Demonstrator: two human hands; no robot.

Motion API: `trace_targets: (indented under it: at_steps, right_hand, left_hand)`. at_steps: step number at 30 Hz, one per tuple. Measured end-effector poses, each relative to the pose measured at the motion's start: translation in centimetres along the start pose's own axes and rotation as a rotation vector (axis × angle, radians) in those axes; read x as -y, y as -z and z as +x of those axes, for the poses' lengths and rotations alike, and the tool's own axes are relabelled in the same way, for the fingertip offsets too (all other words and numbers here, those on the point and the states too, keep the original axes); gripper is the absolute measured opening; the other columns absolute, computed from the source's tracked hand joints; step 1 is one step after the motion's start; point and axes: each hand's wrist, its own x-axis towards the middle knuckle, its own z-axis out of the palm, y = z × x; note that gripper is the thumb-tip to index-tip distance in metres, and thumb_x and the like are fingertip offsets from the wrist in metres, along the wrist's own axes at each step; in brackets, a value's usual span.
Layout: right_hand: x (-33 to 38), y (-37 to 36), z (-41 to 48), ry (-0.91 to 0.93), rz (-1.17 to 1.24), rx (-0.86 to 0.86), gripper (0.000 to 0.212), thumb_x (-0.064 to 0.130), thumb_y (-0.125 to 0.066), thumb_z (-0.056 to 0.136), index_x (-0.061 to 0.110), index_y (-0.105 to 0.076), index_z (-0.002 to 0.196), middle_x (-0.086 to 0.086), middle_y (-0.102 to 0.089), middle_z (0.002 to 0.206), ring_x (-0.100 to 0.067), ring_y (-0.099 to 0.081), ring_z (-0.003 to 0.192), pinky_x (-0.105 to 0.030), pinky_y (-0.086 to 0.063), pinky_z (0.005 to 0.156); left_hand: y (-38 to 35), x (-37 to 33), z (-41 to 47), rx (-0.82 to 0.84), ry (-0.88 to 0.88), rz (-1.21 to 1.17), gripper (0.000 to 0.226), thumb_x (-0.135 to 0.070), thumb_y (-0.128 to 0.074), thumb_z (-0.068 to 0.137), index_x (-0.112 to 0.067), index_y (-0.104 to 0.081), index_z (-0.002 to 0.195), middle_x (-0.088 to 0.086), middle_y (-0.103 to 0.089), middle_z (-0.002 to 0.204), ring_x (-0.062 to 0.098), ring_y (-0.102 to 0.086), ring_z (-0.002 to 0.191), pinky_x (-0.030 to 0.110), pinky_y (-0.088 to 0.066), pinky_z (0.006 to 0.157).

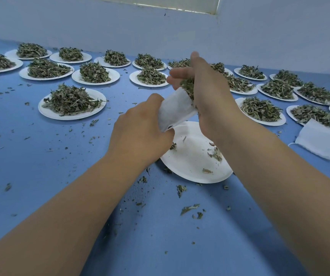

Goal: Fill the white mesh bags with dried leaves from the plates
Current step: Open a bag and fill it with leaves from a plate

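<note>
My left hand (140, 128) grips the lower end of a white mesh bag (175, 109), held tilted above a nearly bare white plate (192, 166) that carries only a few leaf scraps. My right hand (205, 90) holds a clump of dried leaves (188, 86) at the bag's upper mouth, fingers curled round them. Another plate heaped with dried leaves (71, 103) lies to the left.
Several more white plates of dried leaves (261, 110) stand in rows across the blue table, up to the white wall. A flat spare mesh bag (321, 142) lies at the right. Leaf crumbs (189, 209) are scattered over the table near me.
</note>
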Motion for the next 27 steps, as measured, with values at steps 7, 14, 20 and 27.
trace_targets:
  at_steps: [7,14,20,27]
  right_hand:
    - [-1.0,-0.3,0.0,0.141,-0.037,-0.104,0.05,0.046,-0.045,0.101,0.026,-0.08,0.071,0.018,-0.07,0.074,0.004,-0.059,0.06,-0.019,-0.043,0.054]
    - [-2.5,-0.5,-0.4,0.329,-0.035,-0.118,0.064,0.036,-0.055,0.098,0.022,-0.024,0.044,0.012,-0.017,0.044,-0.01,-0.017,0.044,-0.017,-0.016,0.038]
    - [-2.1,0.8,0.0,0.257,-0.039,0.005,0.024,0.025,-0.073,0.087,0.012,-0.074,0.067,-0.004,-0.069,0.068,-0.011,-0.06,0.068,-0.024,-0.049,0.074]
    - [-0.8,3.5,1.1,0.132,-0.17,0.218,0.009,0.021,-0.079,0.082,0.013,-0.074,0.082,-0.003,-0.077,0.093,-0.019,-0.07,0.096,-0.049,-0.055,0.099]
  left_hand:
    - [-0.2,0.3,0.2,-0.021,0.086,-0.1,0.027,-0.043,-0.059,0.071,-0.032,-0.046,0.092,-0.009,-0.055,0.073,0.019,-0.055,0.069,0.034,-0.044,0.056]
    - [-0.1,0.5,0.4,-0.068,0.159,-0.177,0.03,-0.042,-0.062,0.073,-0.028,-0.035,0.072,-0.005,-0.046,0.062,0.017,-0.048,0.058,0.031,-0.03,0.049]
    - [0.1,0.8,0.6,-0.058,0.125,-0.168,0.026,-0.039,-0.065,0.072,-0.025,-0.044,0.08,-0.003,-0.053,0.066,0.02,-0.054,0.062,0.038,-0.045,0.053]
    - [0.3,1.1,0.7,-0.041,0.071,-0.188,0.026,-0.041,-0.066,0.071,-0.031,-0.05,0.088,-0.009,-0.057,0.069,0.012,-0.056,0.064,0.034,-0.047,0.054]
